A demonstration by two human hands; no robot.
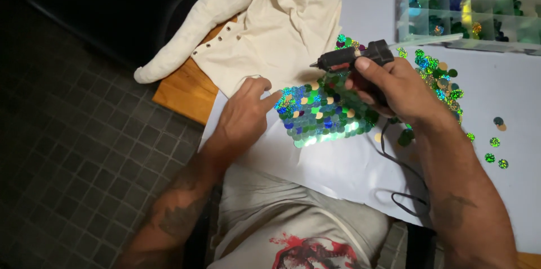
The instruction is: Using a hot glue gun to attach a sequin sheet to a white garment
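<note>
Material: holographic sequin patch [321, 115], overlapping green, blue and gold discs, lying on the white sheet [338, 167] near the sheet's left edge.
Right hand: my right hand [394, 91] is clenched round a black glue gun [354, 57], nozzle pointing left, held just above the patch's top edge.
Left hand: my left hand [243, 115] grasps nothing; fingers are half curled, index fingertip pressing the patch's upper left corner to keep it flat.
Step in hand: by my reading, gluing sequins onto the patch, row by row, at the top edge.
Next move calls for: likely a steady nozzle brought low over the bare spot, a small bead only, and my left fingertip kept clear of hot glue.
Cord: the gun's dark cord [403, 190] trails off toward the near edge of the sheet.
Supplies: loose sequins [442, 80] heaped beside my right hand, a few strays toward the sheet's right edge; clear compartment box [473, 9] of sorted sequins at the far right corner.
Cloth: cream fabric [265, 21] with eyelets, bunched at the far left, spilling over the desk's left edge.
Surface: wooden desk [186, 91], mostly covered by the sheet.
Room: dark tiled floor [73, 150] to the left; dim surroundings.
</note>
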